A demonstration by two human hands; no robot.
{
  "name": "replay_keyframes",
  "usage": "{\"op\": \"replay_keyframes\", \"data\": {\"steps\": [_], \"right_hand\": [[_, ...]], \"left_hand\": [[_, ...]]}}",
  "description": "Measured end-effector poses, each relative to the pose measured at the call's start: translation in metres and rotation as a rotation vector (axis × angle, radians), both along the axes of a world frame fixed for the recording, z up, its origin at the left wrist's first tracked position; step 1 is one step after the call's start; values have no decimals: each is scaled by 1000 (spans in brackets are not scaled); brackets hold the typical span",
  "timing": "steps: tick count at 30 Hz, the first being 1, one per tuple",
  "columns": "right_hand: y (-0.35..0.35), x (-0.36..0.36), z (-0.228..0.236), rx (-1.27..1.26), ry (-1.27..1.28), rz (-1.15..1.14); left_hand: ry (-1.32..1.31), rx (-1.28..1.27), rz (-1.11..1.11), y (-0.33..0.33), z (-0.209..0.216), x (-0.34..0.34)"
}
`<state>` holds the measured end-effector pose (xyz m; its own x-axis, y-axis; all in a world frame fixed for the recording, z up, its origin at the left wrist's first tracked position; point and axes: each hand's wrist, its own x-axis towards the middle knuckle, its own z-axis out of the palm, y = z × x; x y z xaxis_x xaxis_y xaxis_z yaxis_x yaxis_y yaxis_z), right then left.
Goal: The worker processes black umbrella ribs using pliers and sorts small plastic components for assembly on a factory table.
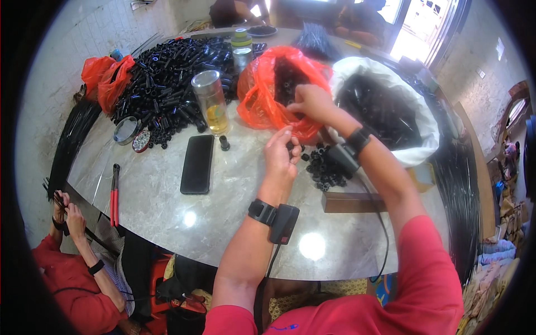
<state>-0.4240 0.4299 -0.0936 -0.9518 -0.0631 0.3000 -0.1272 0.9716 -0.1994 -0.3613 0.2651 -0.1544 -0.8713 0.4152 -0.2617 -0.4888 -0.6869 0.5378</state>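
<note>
My left hand (280, 155) is closed with its palm turned up, its fingers curled round a small black plastic part (290, 146). Over the mouth of an orange-red plastic bag (258, 84), my right hand (314, 102) has its fingers pressed together; whatever they hold is hidden. Dark small parts (287, 78) lie inside the bag. On the table just below my right forearm is a loose heap of small black caps (324, 170). To the right stands a white sack (430, 131) filled with black parts.
A black phone (197, 164), a glass tumbler (215, 106) of yellow liquid and red-handled pliers (115, 195) are on the table (162, 215). Behind them spreads a big pile of black tubes (167, 78). A brown block (352, 203) lies right. A co-worker's hands (68, 212) hold black strands at left.
</note>
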Motion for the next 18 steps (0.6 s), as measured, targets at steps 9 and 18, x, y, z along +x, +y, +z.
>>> {"op": "replay_keyframes", "data": {"steps": [9,18], "right_hand": [[-13,-44,-24,-101,92,-51],[-3,-52,-15,-19,24,-31]], "left_hand": [[-2,117,-161,4,3,5],[-64,162,-268,9,-15,-1]]}}
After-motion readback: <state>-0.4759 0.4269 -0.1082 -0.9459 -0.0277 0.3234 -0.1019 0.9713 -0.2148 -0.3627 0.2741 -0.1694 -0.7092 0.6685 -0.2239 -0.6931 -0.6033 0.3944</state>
